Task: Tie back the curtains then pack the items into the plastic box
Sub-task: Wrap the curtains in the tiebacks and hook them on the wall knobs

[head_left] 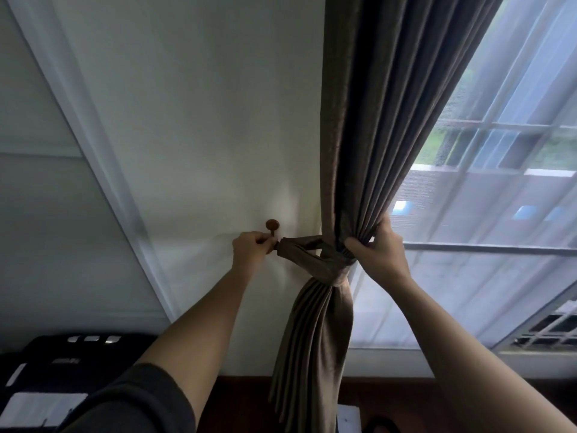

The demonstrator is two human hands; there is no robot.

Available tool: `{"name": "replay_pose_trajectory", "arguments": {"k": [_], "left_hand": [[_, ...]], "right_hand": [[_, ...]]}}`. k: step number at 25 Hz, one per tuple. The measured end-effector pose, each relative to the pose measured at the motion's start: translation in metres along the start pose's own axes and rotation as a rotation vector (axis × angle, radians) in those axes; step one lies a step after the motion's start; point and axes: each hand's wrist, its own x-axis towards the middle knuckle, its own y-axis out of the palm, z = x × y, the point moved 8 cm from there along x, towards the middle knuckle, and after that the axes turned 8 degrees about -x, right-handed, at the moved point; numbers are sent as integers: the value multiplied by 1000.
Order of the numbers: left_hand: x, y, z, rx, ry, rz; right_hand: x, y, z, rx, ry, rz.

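curtain bunched in right hand, tieback pinched in left hand

No words can be read here
The black thing at the bottom left has a small pale mark on it that looks like letters, but it is too blurry to read. The white patch lower down on it is too blurry to tell too
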Motion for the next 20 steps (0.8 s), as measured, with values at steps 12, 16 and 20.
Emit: {"name": "replay_pose_trajectory", "arguments": {"k": [12,16,20], "left_hand": [[-11,10,19,46,182,-78],[-11,23,20,201,237,-49],[-26,23,42,175,83,15]], "right_hand": [[1,8,0,71,-12,11],[3,15,2,141,-53,29],[-34,23,-34,134,-53,-47]]}}
